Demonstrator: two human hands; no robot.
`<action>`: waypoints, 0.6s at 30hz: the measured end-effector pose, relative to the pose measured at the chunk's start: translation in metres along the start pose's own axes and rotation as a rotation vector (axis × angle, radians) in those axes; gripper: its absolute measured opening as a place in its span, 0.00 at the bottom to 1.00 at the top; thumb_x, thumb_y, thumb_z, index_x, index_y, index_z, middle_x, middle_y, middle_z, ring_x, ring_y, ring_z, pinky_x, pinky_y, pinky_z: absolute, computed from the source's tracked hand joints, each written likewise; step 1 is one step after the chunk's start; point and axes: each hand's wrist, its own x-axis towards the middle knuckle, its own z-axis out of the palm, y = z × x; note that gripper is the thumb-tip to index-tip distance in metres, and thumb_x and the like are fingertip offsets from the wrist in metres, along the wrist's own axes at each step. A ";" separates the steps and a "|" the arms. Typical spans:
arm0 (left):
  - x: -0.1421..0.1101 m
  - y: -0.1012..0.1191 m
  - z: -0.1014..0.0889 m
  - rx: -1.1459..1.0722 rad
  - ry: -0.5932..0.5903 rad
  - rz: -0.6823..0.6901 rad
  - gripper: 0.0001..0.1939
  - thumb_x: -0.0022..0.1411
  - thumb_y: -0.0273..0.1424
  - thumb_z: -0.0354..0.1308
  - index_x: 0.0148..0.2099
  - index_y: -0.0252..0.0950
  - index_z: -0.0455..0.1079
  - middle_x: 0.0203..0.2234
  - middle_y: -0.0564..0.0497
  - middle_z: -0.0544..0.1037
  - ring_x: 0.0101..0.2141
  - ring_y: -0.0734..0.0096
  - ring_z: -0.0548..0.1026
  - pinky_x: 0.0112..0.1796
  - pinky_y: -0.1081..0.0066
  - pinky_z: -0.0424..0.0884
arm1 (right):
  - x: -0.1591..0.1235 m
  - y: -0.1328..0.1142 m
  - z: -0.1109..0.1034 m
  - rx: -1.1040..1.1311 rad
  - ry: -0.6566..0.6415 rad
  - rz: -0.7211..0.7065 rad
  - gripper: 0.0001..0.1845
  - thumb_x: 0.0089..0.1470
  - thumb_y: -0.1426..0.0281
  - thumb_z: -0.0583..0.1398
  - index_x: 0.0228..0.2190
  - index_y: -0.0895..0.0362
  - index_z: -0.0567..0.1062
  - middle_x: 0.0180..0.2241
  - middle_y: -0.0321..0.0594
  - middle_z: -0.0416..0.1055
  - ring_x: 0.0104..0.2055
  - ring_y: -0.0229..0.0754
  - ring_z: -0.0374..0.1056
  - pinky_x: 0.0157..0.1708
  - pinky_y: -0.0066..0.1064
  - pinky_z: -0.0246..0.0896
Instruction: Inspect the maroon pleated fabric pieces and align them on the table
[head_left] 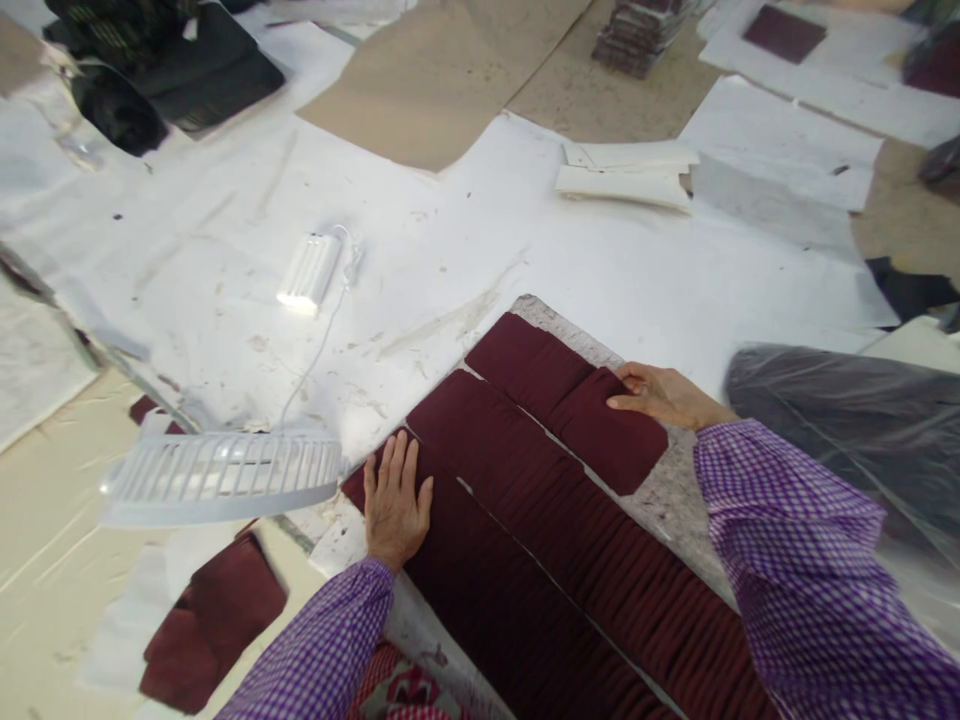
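Maroon fabric pieces (510,430) lie overlapped in three long rows on a grey speckled board (686,475). My left hand (397,495) rests flat on the far end of the nearest row, its fingers stretched out. At the upper right, my right hand (660,395) pinches the edge of a maroon fabric piece (611,430) in the short far row. That piece overlaps the ones beside it. Part of the thumb and fingertips shows at its top corner. Both my sleeves are purple checked cloth.
A white fan (225,475) stands left of my left hand, its cord running to a white battery-like box (309,270). Loose maroon pieces (217,625) lie lower left. Plastic-wrapped dark material (847,440) sits near my right arm. Folded white card (626,175) and brown paper (427,90) lie farther back.
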 end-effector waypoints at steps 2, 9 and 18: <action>0.000 0.000 0.000 0.000 0.000 0.002 0.27 0.65 0.32 0.48 0.64 0.27 0.54 0.64 0.35 0.59 0.64 0.53 0.53 0.62 0.49 0.48 | -0.009 0.006 -0.002 0.018 -0.038 0.043 0.16 0.49 0.54 0.60 0.29 0.54 0.69 0.22 0.31 0.62 0.24 0.38 0.62 0.25 0.30 0.54; 0.000 0.000 0.001 -0.015 0.006 -0.003 0.28 0.65 0.32 0.48 0.65 0.29 0.52 0.64 0.36 0.58 0.64 0.53 0.53 0.61 0.48 0.48 | -0.033 0.015 0.000 0.037 -0.098 0.128 0.20 0.50 0.50 0.56 0.25 0.55 0.68 0.22 0.34 0.65 0.26 0.42 0.63 0.28 0.33 0.54; -0.001 0.000 0.000 -0.020 -0.004 -0.007 0.28 0.66 0.33 0.47 0.66 0.29 0.51 0.64 0.36 0.57 0.65 0.53 0.52 0.62 0.48 0.47 | -0.034 0.017 0.002 0.048 -0.107 0.117 0.21 0.49 0.50 0.55 0.20 0.54 0.65 0.18 0.33 0.62 0.24 0.40 0.60 0.25 0.33 0.51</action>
